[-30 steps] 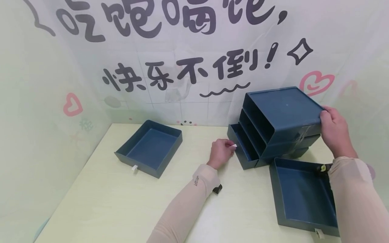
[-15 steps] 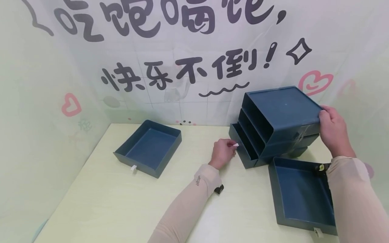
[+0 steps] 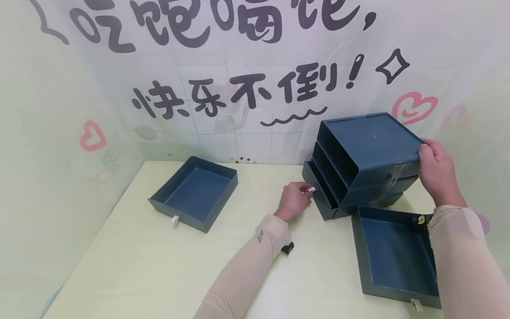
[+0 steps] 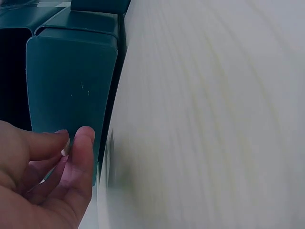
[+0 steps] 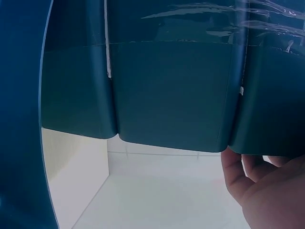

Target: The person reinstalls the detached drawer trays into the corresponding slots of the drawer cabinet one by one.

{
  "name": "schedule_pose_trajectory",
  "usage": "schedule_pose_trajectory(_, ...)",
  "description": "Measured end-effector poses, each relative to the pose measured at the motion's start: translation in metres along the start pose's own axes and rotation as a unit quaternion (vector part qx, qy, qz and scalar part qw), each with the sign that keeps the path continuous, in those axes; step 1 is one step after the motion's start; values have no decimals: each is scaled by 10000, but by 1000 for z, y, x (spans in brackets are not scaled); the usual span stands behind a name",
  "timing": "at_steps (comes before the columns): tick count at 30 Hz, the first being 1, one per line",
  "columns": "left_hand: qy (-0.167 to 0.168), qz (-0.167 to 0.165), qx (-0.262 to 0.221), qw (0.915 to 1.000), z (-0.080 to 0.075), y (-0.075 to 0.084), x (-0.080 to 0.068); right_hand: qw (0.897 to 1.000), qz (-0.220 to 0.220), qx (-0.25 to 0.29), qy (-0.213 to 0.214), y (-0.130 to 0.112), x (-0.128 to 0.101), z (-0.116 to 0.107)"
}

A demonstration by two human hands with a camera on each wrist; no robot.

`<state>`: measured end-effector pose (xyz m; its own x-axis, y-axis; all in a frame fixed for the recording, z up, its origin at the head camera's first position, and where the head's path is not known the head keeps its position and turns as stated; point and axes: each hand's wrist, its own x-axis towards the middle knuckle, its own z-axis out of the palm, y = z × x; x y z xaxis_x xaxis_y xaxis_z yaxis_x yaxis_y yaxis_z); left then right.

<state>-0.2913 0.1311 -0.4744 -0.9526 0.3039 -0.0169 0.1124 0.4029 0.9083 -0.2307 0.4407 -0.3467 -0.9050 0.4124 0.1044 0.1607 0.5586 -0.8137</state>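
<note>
A dark blue three-tier drawer cabinet (image 3: 374,141) stands at the right of the table, its top and middle slots without drawers. Its bottom drawer (image 3: 322,192) sticks partly out toward the left. My left hand (image 3: 294,201) pinches the small white pull tab (image 3: 311,189) on that drawer's front between thumb and fingers, also seen in the left wrist view. At the cabinet's rear upper corner, my right hand (image 3: 440,173) grips the edge; in the right wrist view its fingers (image 5: 233,174) curl over the end of one tier.
One loose blue drawer (image 3: 195,192) lies at the left back of the table. Another loose drawer (image 3: 398,252) lies close in front of the cabinet, partly under my right forearm. A printed cloth wall (image 3: 223,146) rises behind. Clear tape (image 5: 200,9) crosses the cabinet's side.
The bottom drawer has slid a little way right into the cabinet, and my left hand has moved along with it. My right hand keeps its grip on the cabinet.
</note>
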Motion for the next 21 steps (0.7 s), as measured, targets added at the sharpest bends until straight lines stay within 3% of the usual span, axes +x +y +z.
schedule_pose_trajectory(11, -199, -144, 17, 9997, 2, 2, -2, 9999, -87, 12, 131, 1, 1, 1)
schedule_pose_trajectory(21, -400, -38, -140, 9991, 5, 0, 1, 9999, -104, 11, 125, 1, 2, 1)
